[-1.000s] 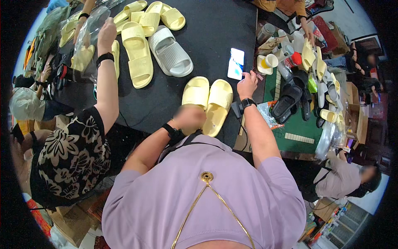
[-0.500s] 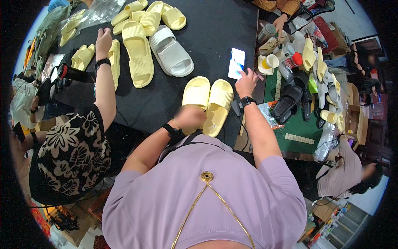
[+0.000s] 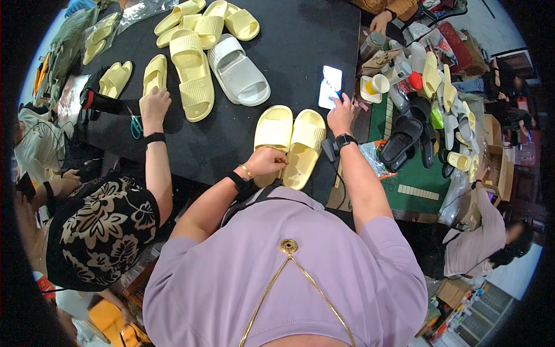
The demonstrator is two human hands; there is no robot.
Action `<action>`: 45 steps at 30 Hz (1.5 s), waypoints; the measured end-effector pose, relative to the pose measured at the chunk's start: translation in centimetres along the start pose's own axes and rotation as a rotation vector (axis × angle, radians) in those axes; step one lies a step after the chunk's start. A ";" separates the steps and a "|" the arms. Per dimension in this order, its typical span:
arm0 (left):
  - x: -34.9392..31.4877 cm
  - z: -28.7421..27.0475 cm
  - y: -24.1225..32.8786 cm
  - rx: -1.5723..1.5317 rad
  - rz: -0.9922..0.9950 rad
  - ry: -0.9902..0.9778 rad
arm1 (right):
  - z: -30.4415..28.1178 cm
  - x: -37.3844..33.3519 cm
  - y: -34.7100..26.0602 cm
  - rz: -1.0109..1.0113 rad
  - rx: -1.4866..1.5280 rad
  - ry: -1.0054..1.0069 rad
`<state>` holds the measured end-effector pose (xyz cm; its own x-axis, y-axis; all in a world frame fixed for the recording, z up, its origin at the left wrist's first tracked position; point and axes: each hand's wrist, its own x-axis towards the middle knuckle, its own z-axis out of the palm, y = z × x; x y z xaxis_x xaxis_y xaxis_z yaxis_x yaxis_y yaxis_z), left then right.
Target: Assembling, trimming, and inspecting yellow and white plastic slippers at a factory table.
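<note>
A pair of pale yellow slide slippers lies side by side in front of me: the left slipper (image 3: 274, 127) and the right slipper (image 3: 308, 132). Over the heel of the left one is my left hand (image 3: 265, 162), its fingers curled together near the gap between the two. Whatever those fingers hold, if anything, is hidden. My right hand (image 3: 341, 114) reaches to the lit phone (image 3: 330, 87) lying on the black table, fingers apart, with fingertips at the screen's lower right corner.
Beyond lie a large yellow slipper (image 3: 192, 75), a grey slipper (image 3: 239, 72) and several more yellow ones. At left a co-worker's hand (image 3: 155, 107) is on a yellow slipper, beside teal-handled scissors (image 3: 136, 126). Cups, a red-lidded jar (image 3: 413, 82) and black slippers (image 3: 402, 136) crowd the right.
The co-worker's hand at left has come nearer, onto a yellow slipper. My left hand stays over the slipper's heel, and my right hand has shifted slightly at the phone.
</note>
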<state>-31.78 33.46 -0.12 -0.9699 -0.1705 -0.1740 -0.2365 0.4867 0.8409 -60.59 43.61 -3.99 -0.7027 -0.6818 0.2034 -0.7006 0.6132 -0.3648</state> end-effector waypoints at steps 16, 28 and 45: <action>-0.1 0.4 -0.5 -0.002 -0.003 -0.003 | -0.3 -0.7 -0.3 0.096 -0.066 0.031; -0.4 0.8 -0.7 -0.025 0.003 0.020 | -0.6 -1.0 -0.7 0.047 -0.034 0.060; -0.3 1.1 -0.9 -0.044 0.014 0.031 | -0.5 -1.1 -0.3 0.068 -0.035 0.076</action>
<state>-31.33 34.03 -1.36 -0.9705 -0.1912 -0.1466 -0.2195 0.4511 0.8650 -59.64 44.33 -3.67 -0.7550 -0.6069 0.2482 -0.6542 0.6714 -0.3481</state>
